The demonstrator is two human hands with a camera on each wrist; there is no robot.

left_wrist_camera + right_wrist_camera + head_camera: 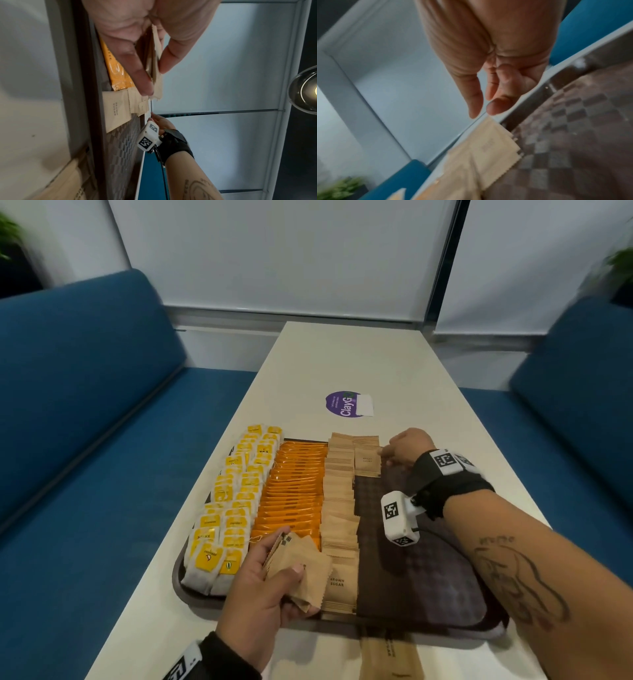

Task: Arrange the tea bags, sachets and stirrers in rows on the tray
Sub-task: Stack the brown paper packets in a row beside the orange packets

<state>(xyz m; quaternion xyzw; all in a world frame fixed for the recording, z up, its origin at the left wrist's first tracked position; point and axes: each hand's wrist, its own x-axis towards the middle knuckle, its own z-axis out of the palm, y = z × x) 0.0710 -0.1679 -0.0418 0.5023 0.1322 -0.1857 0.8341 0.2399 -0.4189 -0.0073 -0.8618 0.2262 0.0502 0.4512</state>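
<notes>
On tray (428, 587), L hand (260, 583) pinching "BROWN SUGAR" sachets (301, 563), R hand (406, 448) relaxed.

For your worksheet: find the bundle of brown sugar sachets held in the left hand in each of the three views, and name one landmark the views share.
Head: bundle of brown sugar sachets lower centre, gripped by the left hand.
Left wrist: upper centre, pinched edge-on.
Right wrist: not in it.
Shared landmark: the tray with its checked surface.

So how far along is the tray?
Done: tea bags, orange sachets and one brown sugar row fill the tray on its left. In hand: left hand holds a brown sachet stack; right hand starts a second row. Left: that row; no stirrers placed.
</notes>
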